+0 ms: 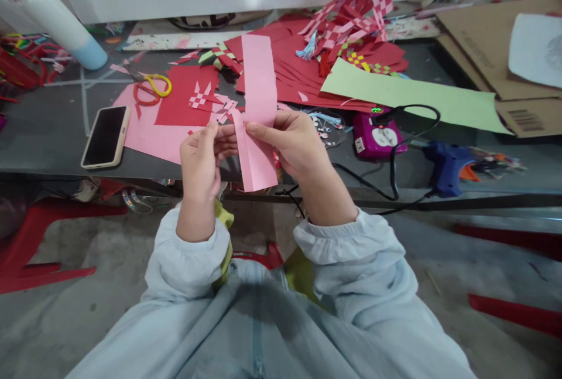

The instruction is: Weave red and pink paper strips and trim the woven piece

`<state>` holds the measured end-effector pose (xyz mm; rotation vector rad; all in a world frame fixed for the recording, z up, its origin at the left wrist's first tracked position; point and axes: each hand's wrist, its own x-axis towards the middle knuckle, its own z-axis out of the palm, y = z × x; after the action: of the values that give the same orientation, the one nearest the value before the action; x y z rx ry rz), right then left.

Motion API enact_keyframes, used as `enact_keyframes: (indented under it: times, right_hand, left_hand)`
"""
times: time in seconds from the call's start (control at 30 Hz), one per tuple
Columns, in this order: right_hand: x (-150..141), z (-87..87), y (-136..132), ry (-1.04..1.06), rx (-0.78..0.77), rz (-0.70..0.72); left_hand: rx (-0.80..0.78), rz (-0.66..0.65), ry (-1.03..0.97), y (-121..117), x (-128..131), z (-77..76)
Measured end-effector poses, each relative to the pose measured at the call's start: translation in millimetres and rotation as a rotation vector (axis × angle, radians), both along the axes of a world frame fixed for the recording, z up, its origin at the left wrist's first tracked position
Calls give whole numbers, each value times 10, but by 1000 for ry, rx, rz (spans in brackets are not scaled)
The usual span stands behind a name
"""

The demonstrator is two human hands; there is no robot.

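Observation:
A long pink paper strip (259,83) stands upright in front of me, folded lengthwise at its lower end. My right hand (292,144) pinches it at the middle from the right side. On its left edge my left hand (202,159) is closed, thumb and fingers gripping the strip. Both hands hover just over the near edge of the dark table (48,127).
A phone (105,136) lies at left beside pink and red sheets (175,103) and scissors (151,87). Woven red-pink pieces (355,16), a green sheet (408,95), a purple device (377,136), a blue glue gun (445,165) and cardboard (487,45) lie right.

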<state>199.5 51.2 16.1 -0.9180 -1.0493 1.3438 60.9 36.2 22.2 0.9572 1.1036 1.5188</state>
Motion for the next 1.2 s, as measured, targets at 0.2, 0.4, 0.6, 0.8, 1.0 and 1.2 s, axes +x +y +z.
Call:
enact_keyframes:
  times: [0.2, 0.4, 0.6, 0.8, 1.0, 1.2]
  right_hand:
    - [42, 9, -7, -48, -13, 15]
    - [67, 8, -6, -58, -35, 88]
    - [53, 5, -13, -36, -26, 97]
    - [-22, 5, -35, 57, -44, 57]
    - [-55, -20, -44, 82, -56, 46]
    - [-50, -11, -37, 85, -58, 32]
  left_hand:
    - [2, -137, 10, 5, -41, -21]
    - [54, -148, 26, 22, -71, -75]
    - [140, -102, 54, 40, -67, -110]
    - [198, -32, 46, 37, -32, -126]
    - [187, 35, 96, 19, -9, -122]
    - [104, -10, 55, 13, -18, -79]
